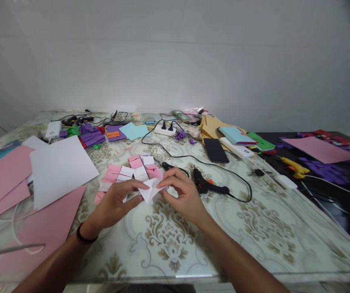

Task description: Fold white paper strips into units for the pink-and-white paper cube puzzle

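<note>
Between my two hands is a small folded piece of white paper (150, 193), creased and held just above the table. My left hand (117, 203) pinches its left side between thumb and fingers. On the other side, my right hand (182, 193) grips the paper's right edge with its fingertips. Right behind it lies a cluster of folded pink and white paper pieces (126, 174), partly covered by my hands. A pair of dark-handled scissors (169, 166) rests past my right fingers, partly hidden. The black glue gun (207, 183) lies just right of my right hand.
Large white sheets (62, 171) and pink sheets (45, 228) spread across the left. Toward the back are purple folded strips (91, 136) and a power strip (165, 130) with a trailing cord. A phone (215, 150) lies right of centre, and a yellow glue gun (297, 167) farther right.
</note>
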{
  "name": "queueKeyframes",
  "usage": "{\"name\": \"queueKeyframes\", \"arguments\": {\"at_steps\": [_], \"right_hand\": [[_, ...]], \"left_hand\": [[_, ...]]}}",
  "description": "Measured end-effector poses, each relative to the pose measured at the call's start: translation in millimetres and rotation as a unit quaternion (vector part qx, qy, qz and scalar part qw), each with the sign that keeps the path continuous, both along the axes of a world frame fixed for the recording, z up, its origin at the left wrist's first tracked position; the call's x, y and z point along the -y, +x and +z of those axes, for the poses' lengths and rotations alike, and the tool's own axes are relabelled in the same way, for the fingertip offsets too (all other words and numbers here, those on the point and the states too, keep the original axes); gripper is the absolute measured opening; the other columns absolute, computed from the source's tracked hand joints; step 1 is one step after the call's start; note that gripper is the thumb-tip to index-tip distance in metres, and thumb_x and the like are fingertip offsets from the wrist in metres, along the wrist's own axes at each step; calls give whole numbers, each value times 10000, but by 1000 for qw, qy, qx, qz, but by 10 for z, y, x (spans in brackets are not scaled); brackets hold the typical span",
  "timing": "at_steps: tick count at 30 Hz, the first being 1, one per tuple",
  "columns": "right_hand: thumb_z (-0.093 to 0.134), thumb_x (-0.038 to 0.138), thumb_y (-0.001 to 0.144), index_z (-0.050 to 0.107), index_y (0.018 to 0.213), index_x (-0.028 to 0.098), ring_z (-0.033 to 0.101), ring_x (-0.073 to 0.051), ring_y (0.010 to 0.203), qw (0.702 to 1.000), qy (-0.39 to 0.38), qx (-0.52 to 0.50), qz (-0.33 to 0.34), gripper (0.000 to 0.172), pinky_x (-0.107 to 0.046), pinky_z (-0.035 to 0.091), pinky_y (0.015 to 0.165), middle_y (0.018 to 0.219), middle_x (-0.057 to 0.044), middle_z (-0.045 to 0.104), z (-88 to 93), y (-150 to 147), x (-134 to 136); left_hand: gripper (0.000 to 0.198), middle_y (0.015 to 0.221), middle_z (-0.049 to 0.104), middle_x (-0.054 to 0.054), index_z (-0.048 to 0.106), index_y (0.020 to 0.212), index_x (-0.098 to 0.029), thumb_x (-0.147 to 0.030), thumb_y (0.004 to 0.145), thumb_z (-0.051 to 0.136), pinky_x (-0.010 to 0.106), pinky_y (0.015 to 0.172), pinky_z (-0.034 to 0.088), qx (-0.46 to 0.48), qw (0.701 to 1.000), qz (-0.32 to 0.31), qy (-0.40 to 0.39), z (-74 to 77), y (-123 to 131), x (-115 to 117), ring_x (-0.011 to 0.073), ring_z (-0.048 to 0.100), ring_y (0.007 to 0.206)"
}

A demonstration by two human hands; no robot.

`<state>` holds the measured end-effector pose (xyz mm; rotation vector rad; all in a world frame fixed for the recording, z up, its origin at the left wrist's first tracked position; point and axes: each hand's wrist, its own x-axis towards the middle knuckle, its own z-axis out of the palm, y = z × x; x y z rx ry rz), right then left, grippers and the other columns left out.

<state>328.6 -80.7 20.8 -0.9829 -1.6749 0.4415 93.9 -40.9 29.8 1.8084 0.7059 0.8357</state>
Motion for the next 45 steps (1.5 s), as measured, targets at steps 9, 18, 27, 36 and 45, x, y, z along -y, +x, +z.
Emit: {"name": "queueKeyframes", "arguments": {"at_steps": [9,18,27,36,45], "right_hand": [[791,264,895,800,1149,297,640,-190,1014,981,-113,-87,134,256,-313,563,843,1076,-63,619,19,55,-9],[793,332,910,855,1020,270,726,-200,890,985,-104,-80,116,140,-338,583,799,973,-72,782,19,9,-6],[801,180,892,861,1022,312,763,-199,875,997,-27,-69,38,194,-330,614,802,982,-48,823,41,-51,78],[821,171,871,863,981,275,785,-211,858,999,-25,-30,33,157,-335,634,809,961,-53,834,11,-91,121],[801,153,873,828,887,230,771,-189,819,996,-43,-74,23,83,-306,610,798,878,-44,824,40,-137,113]], "left_hand": [[148,1059,785,89,813,1056,-245,-279,917,776,321,932,564,74,997,-1,21,49,-16,16,217,715,1020],[91,1109,774,82,828,967,-271,-273,877,810,324,927,544,45,994,41,89,-4,-36,-1,231,722,1051],[64,1182,763,74,787,942,-270,-224,901,769,349,989,532,59,993,51,87,-3,-20,20,237,698,1132],[94,1150,778,102,803,949,-240,-319,902,788,366,997,525,16,998,47,46,-74,19,72,258,703,1140],[94,925,729,48,731,834,-210,-254,912,758,294,796,506,58,995,76,33,-64,50,89,194,664,909]]}}
